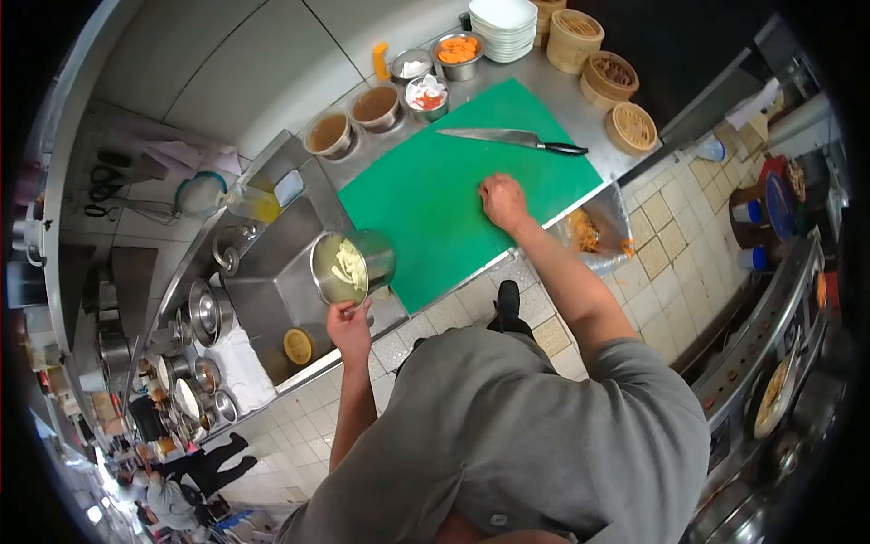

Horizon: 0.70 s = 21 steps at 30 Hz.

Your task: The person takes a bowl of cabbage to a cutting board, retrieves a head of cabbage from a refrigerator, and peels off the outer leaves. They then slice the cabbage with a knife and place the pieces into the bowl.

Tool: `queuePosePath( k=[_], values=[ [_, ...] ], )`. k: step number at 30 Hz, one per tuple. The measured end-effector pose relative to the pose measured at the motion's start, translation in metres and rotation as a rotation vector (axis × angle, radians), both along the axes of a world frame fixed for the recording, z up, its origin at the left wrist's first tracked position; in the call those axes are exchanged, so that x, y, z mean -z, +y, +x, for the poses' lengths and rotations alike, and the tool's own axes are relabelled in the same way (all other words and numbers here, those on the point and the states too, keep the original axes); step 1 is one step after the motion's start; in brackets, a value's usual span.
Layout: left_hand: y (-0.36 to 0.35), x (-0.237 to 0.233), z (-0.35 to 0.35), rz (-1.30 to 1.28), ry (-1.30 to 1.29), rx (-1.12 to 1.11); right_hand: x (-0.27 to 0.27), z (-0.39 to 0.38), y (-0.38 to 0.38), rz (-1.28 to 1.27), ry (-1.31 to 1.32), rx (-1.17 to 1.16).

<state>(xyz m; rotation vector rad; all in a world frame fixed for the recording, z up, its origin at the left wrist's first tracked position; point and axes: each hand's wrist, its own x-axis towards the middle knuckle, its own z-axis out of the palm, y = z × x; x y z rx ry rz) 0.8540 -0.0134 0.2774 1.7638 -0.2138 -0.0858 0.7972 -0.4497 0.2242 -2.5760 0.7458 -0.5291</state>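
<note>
My left hand (350, 328) grips the rim of a steel pot (377, 257), tilted at the board's left end beside the sink. Pale cut strips (348, 265) lie inside it. My right hand (502, 201) rests on the green cutting board (435, 204) with its fingers curled under; whether they hold anything is hidden. Beyond that hand, a large knife (512, 139) lies flat on the board, its black handle toward the right edge.
Behind the board stand steel bowls of brown liquid (375, 105), a bowl of orange slices (458, 50), stacked white plates (504, 29) and bamboo steamers (575, 41). A bag of scraps (589, 231) hangs at the counter's front edge. The sink (299, 272) is left.
</note>
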Motion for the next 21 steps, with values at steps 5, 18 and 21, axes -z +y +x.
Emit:
queuePosePath(
  k=[5,18,21],
  values=[
    [-0.018,-0.003,-0.028,-0.053,0.044,-0.111,-0.001,-0.063,-0.092,0.083,0.264,0.072],
    [-0.25,-0.055,0.034,0.113,-0.097,0.303,-0.021,-0.281,-0.144,0.313,0.286,0.29],
    [-0.352,-0.055,0.07,0.15,-0.201,0.391,0.037,-0.318,-0.103,0.478,0.108,0.241]
  ],
)
